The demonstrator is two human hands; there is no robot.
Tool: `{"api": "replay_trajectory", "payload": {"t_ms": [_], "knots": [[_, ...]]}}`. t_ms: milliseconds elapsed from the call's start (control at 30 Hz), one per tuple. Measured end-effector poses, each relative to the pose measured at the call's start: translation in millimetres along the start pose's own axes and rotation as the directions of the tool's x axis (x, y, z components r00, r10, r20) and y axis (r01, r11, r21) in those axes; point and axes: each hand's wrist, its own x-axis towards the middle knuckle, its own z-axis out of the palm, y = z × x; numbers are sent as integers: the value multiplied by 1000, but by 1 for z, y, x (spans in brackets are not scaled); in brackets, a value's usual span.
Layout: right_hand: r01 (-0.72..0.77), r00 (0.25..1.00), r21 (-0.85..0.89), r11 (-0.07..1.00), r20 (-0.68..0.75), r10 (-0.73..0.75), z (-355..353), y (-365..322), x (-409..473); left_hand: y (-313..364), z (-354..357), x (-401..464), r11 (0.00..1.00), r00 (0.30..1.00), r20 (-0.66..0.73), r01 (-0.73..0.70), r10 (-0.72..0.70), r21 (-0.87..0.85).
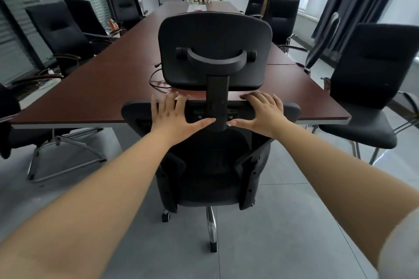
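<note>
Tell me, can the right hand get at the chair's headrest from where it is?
Probably yes. The right hand rests on the backrest at its top edge, right of the post, and the headrest stands just above it with nothing between.

Bare forearms (90, 199), white right sleeve (401, 247)

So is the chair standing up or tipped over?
Standing up. The chair has its wheels on the floor, its back points up, and the left hand and right hand rest on top of the back.
</note>
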Motion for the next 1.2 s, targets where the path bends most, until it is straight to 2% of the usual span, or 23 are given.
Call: {"api": "replay_trajectory", "payload": {"t_ms": [133,200,267,300,333,367,500,633,867,1000,1200], "knots": [[-25,998,104,994,-59,32,14,-11,-18,-5,6,-9,995,1000,-1,-9,9,-103],[-9,978,307,952,-194,72,25,-25,-30,-9,9,-19,977,999,-24,-38,34,-208],[29,915,603,797,-336,221,35,-40,-42,-11,10,-33,915,992,-118,-85,41,-394],[56,893,696,716,-355,276,42,-50,-47,-16,12,-42,871,985,-173,-104,22,-479],[65,885,732,679,-356,299,50,-60,-52,-21,12,-51,843,978,-210,-120,9,-524],[65,891,735,675,-347,293,57,-66,-57,-22,12,-57,832,975,-223,-133,11,-538],[78,977,760,645,-188,104,79,-90,-59,-35,8,-77,830,987,-161,-81,-11,-553],[87,996,806,586,-83,-33,81,-113,-50,-54,5,-91,809,982,-132,32,-134,-587],[20,961,824,566,140,-238,111,-154,-51,-80,3,-127,776,938,-53,251,-343,-579],[-10,946,843,537,183,-269,126,-180,-51,-105,5,-143,741,915,-10,321,-404,-590],[-1,930,836,549,203,-307,151,-249,-38,-182,-5,-154,717,886,12,383,-463,-582]]}}
